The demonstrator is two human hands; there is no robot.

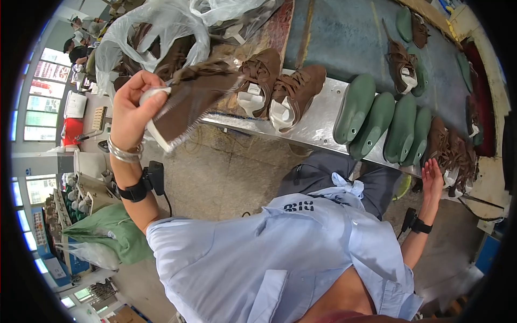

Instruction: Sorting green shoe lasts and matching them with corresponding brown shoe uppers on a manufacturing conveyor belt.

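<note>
head view: my left hand point(131, 110) is gripping a brown shoe upper point(191, 102), raised above the desk point(318, 121) edge. my right hand point(432, 176) is hanging released, fingers spread, beside brown uppers point(455, 153) near four green shoe lasts point(382, 124).

Metal-edged workbench point(318, 121) carrying shoe parts.
Two brown laced shoe uppers point(280, 89) are sitting at the steel edge; four green shoe lasts point(382, 126) are lying side by side just beside them. More brown uppers point(455, 153) are resting further right, and a clear plastic bag point(161, 27) is lying at the far left.
</note>
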